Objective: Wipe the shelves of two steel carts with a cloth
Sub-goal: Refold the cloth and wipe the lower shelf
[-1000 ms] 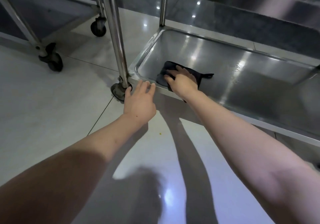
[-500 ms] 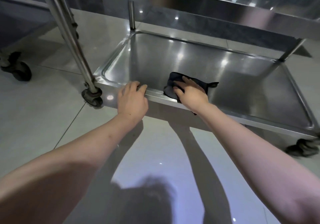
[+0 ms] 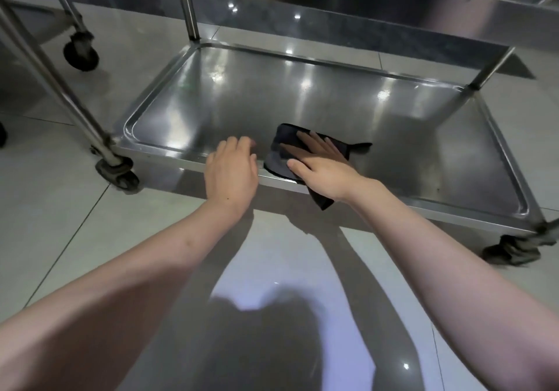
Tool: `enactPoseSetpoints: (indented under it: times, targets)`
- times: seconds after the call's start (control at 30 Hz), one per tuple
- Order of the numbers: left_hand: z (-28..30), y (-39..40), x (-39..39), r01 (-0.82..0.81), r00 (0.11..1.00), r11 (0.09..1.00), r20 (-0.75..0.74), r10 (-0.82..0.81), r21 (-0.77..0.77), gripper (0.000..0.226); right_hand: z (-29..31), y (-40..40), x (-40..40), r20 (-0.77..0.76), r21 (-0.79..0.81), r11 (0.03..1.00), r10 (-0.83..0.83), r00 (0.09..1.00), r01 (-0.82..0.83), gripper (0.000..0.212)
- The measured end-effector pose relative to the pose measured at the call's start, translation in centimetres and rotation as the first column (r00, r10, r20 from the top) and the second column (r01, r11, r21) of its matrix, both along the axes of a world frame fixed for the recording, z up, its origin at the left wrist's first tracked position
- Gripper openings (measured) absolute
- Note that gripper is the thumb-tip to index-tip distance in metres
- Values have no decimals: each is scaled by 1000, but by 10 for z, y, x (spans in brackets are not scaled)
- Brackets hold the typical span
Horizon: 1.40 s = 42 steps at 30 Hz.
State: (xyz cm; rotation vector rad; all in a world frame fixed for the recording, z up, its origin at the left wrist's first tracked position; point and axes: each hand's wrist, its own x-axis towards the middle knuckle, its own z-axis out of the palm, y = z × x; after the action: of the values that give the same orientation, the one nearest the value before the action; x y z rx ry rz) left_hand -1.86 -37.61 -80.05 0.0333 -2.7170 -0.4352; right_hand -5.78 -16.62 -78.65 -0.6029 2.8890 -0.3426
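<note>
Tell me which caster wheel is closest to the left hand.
The front-left caster of the cart being wiped, just left of the left hand; the other casters sit farther off.

A dark cloth (image 3: 282,151) lies on the bottom shelf (image 3: 332,100).
</note>
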Motion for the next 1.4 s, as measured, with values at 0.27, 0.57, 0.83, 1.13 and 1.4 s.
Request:
enactPoseSetpoints:
  times: [0.27, 0.57, 0.83, 1.13, 1.4]
  targets:
    - [3, -2, 8, 8, 1000, 999, 22, -7, -38, 11, -2, 1, -89, -55, 1, 976, -217, 975, 217, 56]
    - [9, -7, 9, 53, 992, 999, 114, -52, -9, 13, 5, 52, -26, -118, 103, 945, -299, 947, 311, 57]
    - [12, -8, 7, 22, 995, 1000, 94, -23, 7, 14, 0, -24, -27, -46, 6, 994, -104, 994, 105, 54]
    - [11, -12, 10, 55, 997, 997, 53, -58, 57, 16, 3, 47, -67, 18, -15, 904, -428, 904, 428, 59]
    - [1, -4, 18, 43, 999, 988, 11, -45, 148, 14, -4, 38, -5, 11, 62, 895, -444, 896, 443, 58]
